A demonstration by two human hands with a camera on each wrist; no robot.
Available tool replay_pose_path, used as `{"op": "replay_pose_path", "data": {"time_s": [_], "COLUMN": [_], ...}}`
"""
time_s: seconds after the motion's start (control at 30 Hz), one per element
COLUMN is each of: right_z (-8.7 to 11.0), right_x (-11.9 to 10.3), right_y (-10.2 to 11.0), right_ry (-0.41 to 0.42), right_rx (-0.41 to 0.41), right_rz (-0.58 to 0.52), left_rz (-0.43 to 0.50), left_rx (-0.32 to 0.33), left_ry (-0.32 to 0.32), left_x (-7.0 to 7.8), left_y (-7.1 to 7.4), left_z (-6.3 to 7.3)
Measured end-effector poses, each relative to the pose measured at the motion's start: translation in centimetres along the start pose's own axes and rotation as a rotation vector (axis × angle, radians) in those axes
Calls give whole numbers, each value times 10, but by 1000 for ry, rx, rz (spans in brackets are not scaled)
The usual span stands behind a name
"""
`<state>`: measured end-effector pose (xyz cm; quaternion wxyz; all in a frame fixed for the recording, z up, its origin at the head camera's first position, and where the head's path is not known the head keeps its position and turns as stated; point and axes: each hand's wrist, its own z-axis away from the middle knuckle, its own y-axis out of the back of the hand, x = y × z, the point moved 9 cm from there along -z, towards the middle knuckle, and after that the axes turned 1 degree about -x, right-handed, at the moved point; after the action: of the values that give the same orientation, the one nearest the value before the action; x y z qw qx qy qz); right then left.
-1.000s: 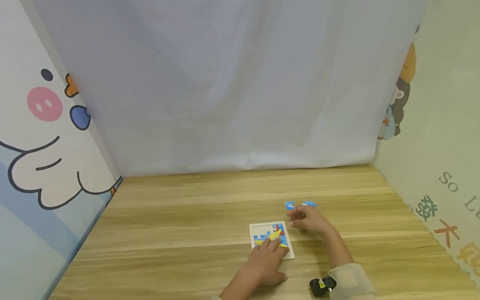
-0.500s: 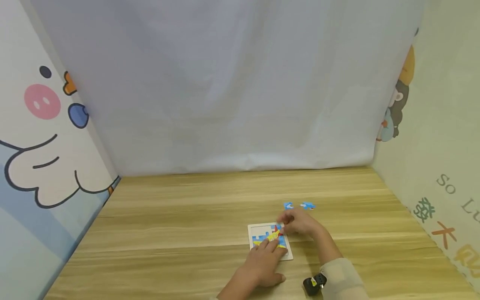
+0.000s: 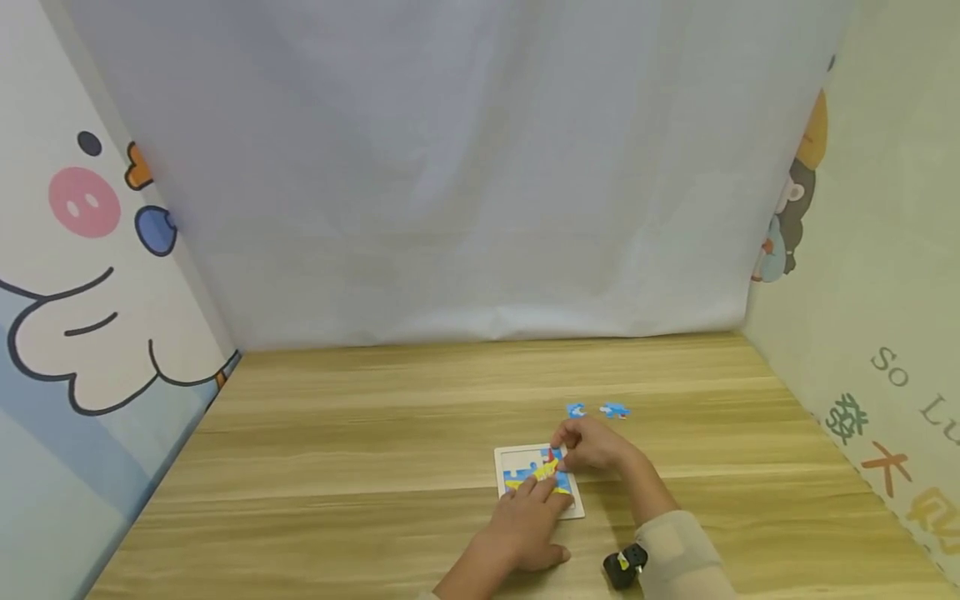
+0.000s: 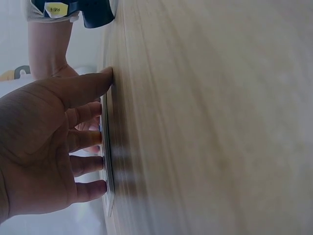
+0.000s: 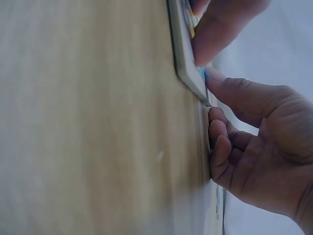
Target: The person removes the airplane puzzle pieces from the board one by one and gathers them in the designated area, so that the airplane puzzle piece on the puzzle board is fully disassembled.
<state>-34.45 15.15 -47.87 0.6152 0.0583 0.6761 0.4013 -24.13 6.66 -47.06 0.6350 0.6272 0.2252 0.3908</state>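
A square jigsaw puzzle in a white frame point(image 3: 573, 513) lies on the wooden table. It pictures a yellow and red airplane on blue, and bare backing shows at its upper left. My left hand point(image 3: 525, 533) lies across its lower part with spread, fairly straight fingers, the thumb out on the table beside it. At the upper right corner is my right hand point(image 3: 600, 448). Its thumb point(image 5: 239, 95) presses near a blue puzzle piece point(image 5: 201, 72), while its other fingers curl against the frame's edge. Two loose blue puzzle pieces, one left point(image 3: 576, 410) and one right point(image 3: 616, 410), lie beyond the right hand.
A black device point(image 3: 625, 566) is strapped at the right wrist, low over the table point(image 3: 360, 467). A white curtain point(image 3: 480, 208) hangs behind the table's far edge. Cartoon-printed walls stand on the left point(image 3: 45, 325) and right point(image 3: 862, 275).
My right hand has moved left and slightly nearer, from beside the loose pieces to the puzzle's upper right corner. My left hand stays on the puzzle. The head view has shifted slightly.
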Motion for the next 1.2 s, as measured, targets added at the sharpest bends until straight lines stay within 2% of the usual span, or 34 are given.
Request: {"op": "replay_pose_path", "data": {"time_s": [0.17,0.43,0.73,1.0,1.2], "right_z": [0,2,1,2,2], "right_x": [-2,0,-6,-6,-4], "right_y": [-1,3,2,0,3], "right_ry": [-14,-38,17,16,-3], "right_rx": [-7,30,32,5,45], "right_rz": [6,70,93,65,83], "left_rz": [12,43,34,53,57], "left_rx": [5,0,2,-4,-13], "left_ry": [-3,1,7,6,11], "left_x": [-1,0,-1,-1,-1], "left_y": [-1,-3,-2,-2,-1], "left_z": [-1,-2,-3,-2,-1]}}
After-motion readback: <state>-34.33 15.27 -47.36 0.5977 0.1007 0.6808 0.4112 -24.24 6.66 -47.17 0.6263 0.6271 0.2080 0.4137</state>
